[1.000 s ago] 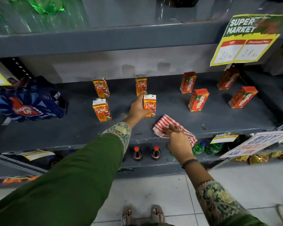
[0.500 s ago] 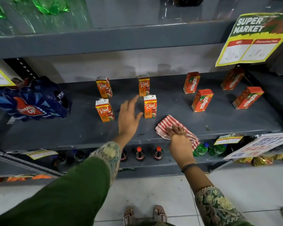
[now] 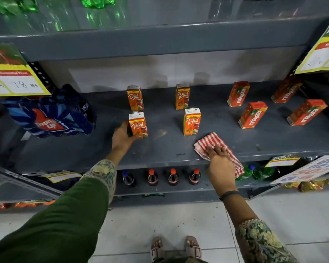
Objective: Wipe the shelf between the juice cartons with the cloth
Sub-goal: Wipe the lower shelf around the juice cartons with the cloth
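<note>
Several orange "Real" juice cartons stand on the grey shelf point(image 3: 165, 147). My left hand point(image 3: 123, 137) grips the front left carton point(image 3: 138, 124) from its left side. The front right carton point(image 3: 191, 121) stands apart, with two more cartons point(image 3: 134, 97) point(image 3: 182, 96) behind. My right hand point(image 3: 219, 161) presses on a red-and-white checked cloth point(image 3: 210, 141) lying at the shelf's front edge, right of the front right carton. A pale smudge marks the shelf between the two front cartons.
Several red Maaza cartons point(image 3: 253, 114) stand to the right. A blue Thums Up pack point(image 3: 51, 114) lies at the left. Yellow price signs point(image 3: 11, 78) hang from the upper shelf. Cola bottles point(image 3: 172, 176) line the shelf below.
My left hand let go of the front right carton, swung left and closed on the front left carton. My right hand stayed on the cloth. The view shifted left.
</note>
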`<act>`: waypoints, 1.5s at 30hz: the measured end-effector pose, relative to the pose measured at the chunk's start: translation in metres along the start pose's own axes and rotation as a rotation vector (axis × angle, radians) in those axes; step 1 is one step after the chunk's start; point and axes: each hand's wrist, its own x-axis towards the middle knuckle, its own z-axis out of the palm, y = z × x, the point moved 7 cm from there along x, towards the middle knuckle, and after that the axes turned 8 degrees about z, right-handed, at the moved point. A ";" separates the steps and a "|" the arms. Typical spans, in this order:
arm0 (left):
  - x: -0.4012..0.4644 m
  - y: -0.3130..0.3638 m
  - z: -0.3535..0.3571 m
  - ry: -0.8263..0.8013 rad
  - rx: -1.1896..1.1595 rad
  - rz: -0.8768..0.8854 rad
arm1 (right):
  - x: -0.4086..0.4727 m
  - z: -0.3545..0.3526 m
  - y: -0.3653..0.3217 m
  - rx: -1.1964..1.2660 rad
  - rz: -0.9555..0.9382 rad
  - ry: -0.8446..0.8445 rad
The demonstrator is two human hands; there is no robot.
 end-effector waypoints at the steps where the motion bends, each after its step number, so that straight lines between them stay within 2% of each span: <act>1: 0.003 -0.002 0.000 -0.013 0.000 0.010 | -0.002 0.000 0.000 0.008 0.017 -0.007; 3: 0.007 -0.005 0.000 -0.033 -0.009 0.023 | -0.009 -0.004 0.001 0.061 0.087 0.001; 6: 0.010 -0.007 0.001 -0.079 -0.016 0.031 | -0.037 -0.018 -0.010 0.190 0.139 0.117; 8: 0.009 -0.010 -0.002 -0.087 -0.006 0.030 | -0.057 -0.026 -0.034 0.255 0.070 0.158; 10: 0.000 -0.017 -0.011 0.004 0.014 0.049 | -0.063 -0.033 -0.072 0.301 -0.037 0.159; 13: -0.028 -0.028 -0.034 0.176 0.204 0.094 | -0.037 -0.039 -0.132 0.275 -0.203 0.207; 16: -0.053 -0.044 -0.050 0.191 0.449 0.091 | 0.017 -0.021 -0.170 0.160 -0.208 0.106; 19: -0.069 -0.071 -0.050 0.024 0.572 0.021 | 0.046 0.012 -0.172 0.069 -0.133 -0.042; 21: -0.075 -0.082 -0.048 -0.039 0.630 0.037 | 0.039 0.027 -0.169 -0.047 -0.144 -0.063; 26: -0.076 -0.080 -0.048 -0.055 0.704 0.051 | -0.009 0.035 -0.168 -0.104 -0.208 -0.032; 31: -0.077 -0.083 -0.047 -0.050 0.733 0.047 | -0.077 0.030 -0.165 -0.081 -0.300 -0.123; 34: -0.076 -0.083 -0.046 -0.047 0.726 0.048 | -0.082 0.023 -0.164 0.066 -0.279 -0.160; 38: -0.076 -0.082 -0.046 -0.023 0.723 0.049 | -0.055 -0.006 -0.137 0.145 -0.153 0.099; 39: -0.076 -0.082 -0.046 -0.022 0.724 0.046 | -0.047 -0.006 -0.130 0.137 -0.122 0.111; 42: -0.076 -0.082 -0.044 -0.055 0.722 0.038 | -0.038 0.015 -0.127 -0.025 -0.060 -0.005; 45: -0.075 -0.084 -0.044 -0.097 0.702 0.056 | -0.061 0.039 -0.167 -0.119 -0.231 -0.074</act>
